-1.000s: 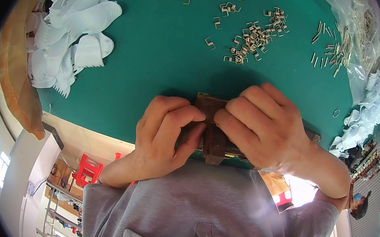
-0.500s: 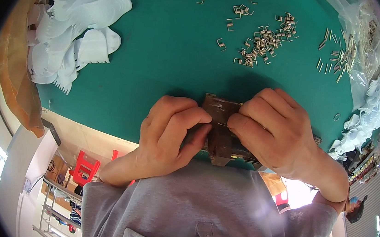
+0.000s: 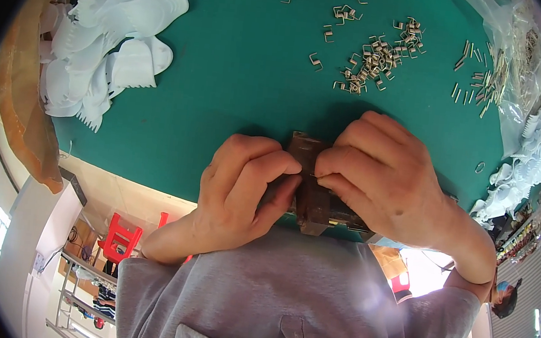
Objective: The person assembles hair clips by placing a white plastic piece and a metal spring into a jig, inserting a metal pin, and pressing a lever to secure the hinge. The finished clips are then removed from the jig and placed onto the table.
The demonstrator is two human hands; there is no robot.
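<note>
A dark brown block-like fixture (image 3: 312, 203) stands at the near edge of the green table, close to my body. My left hand (image 3: 243, 179) is closed in a pinch, its thumb and fingertips at the fixture's left side; whatever they hold is too small to make out. From the right, my right hand (image 3: 382, 174) reaches over the fixture, fingers curled and thumb pressed to the index finger just above its top. What sits in that pinch is hidden. Past the hands lies a heap of small metal torsion springs (image 3: 378, 58).
White plastic toothed pieces (image 3: 128, 15) are piled at the far left. Short metal pins (image 3: 481, 79) lie scattered at the right beside a clear plastic bag (image 3: 525, 70). More white pieces (image 3: 537, 138) line the right edge. A small ring (image 3: 479, 167) rests nearby.
My right hand has shifted a little left and away from me, bringing its fingertips nearer to the left ones over the fixture. My left hand has stayed in place.
</note>
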